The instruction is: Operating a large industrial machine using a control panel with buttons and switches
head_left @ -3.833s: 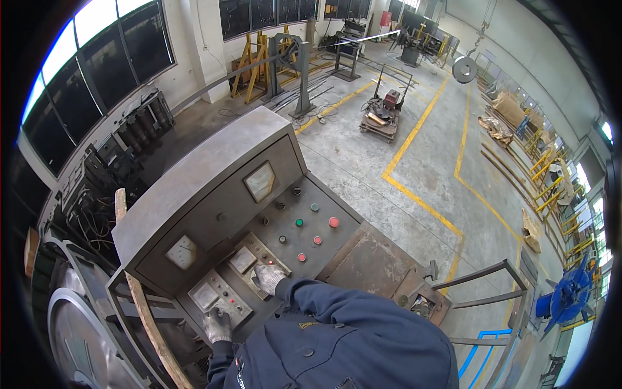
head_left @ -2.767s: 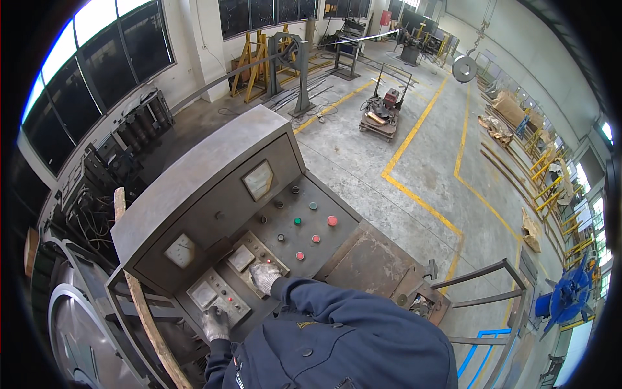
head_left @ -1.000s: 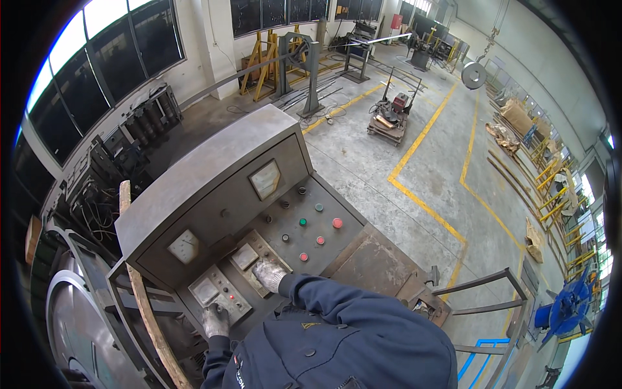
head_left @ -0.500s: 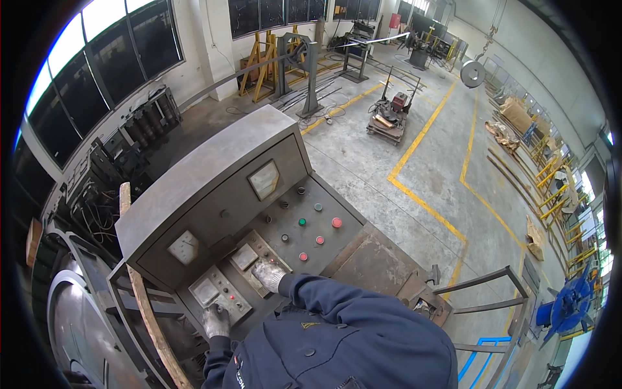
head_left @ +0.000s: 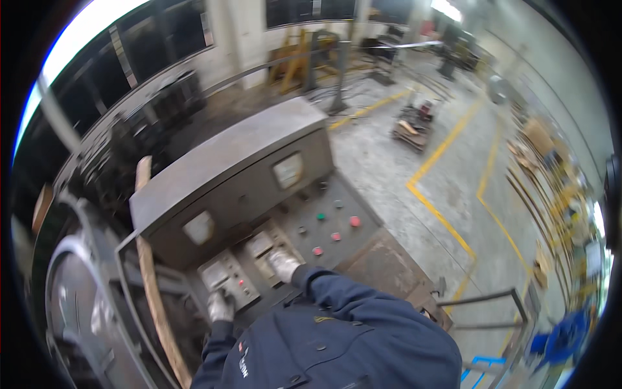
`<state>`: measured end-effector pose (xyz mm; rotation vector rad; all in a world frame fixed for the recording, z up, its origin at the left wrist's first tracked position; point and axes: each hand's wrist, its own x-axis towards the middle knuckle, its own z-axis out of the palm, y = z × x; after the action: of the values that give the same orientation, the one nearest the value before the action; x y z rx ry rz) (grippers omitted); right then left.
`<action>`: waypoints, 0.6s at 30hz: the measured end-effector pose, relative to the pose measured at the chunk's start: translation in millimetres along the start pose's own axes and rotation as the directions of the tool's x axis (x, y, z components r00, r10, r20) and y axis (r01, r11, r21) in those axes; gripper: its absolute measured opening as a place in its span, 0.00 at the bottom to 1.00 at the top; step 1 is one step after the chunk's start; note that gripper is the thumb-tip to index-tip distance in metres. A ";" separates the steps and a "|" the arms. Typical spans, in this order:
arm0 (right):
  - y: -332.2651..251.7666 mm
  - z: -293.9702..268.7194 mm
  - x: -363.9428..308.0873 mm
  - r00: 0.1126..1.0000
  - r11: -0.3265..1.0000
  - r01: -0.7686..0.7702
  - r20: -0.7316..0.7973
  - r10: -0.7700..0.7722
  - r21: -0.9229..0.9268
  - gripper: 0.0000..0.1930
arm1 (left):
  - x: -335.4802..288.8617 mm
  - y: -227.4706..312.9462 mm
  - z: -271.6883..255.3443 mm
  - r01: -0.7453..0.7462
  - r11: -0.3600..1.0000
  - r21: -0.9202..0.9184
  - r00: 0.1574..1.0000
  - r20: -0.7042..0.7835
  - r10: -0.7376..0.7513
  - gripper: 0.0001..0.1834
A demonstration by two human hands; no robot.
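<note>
Both my hands wear pale work gloves and rest at a sloping metal control desk (head_left: 370, 211). My left hand (head_left: 221, 306) is closed, its fingers curled at the lower left part of a small control box (head_left: 227, 280) with knobs and a red light. Farther right, my right hand (head_left: 283, 264) lies over a second, beige-grey control box (head_left: 260, 245), also with curled fingers. Blur and the gloves hide what either hand grips. Red push buttons (head_left: 354, 222) and a green button (head_left: 321, 217) sit right of my right hand. Two gauges (head_left: 287, 170) face me in the upright panel.
A wooden pole (head_left: 150, 285) leans along the desk's left side, near a large round metal machine part (head_left: 68, 292). Metal railing (head_left: 483, 297) stands at the right. Beyond lie a wheeled cart (head_left: 413, 126), yellow floor lines (head_left: 440, 217) and a blue fan (head_left: 564, 337).
The whole view has shifted, so the desk and room appear farther right and slightly lower, with more blur. Both hands stay at the same control boxes.
</note>
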<state>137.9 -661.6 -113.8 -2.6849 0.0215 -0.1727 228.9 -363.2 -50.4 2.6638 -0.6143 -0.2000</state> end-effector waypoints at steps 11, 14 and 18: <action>-1.4 -17.5 4.6 0.997 0.982 -0.055 0.036 0.062 -0.181 0.14 | -8.4 -1.2 2.8 0.000 1.000 0.006 1.000 -0.013 0.000 0.17; -21.1 -42.8 5.8 0.994 0.981 -0.074 0.061 0.086 -0.182 0.16 | -9.7 3.9 0.5 0.027 1.000 0.005 1.000 -0.002 -0.027 0.17; -9.8 -37.3 3.8 0.994 0.988 -0.094 0.040 0.099 -0.127 0.17 | -6.9 10.7 -4.5 0.042 0.999 0.031 0.999 0.017 -0.043 0.17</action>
<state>137.0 -669.1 -75.8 -2.8039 0.1525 -0.0811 219.6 -367.3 -41.6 2.7089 -0.5710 -0.2277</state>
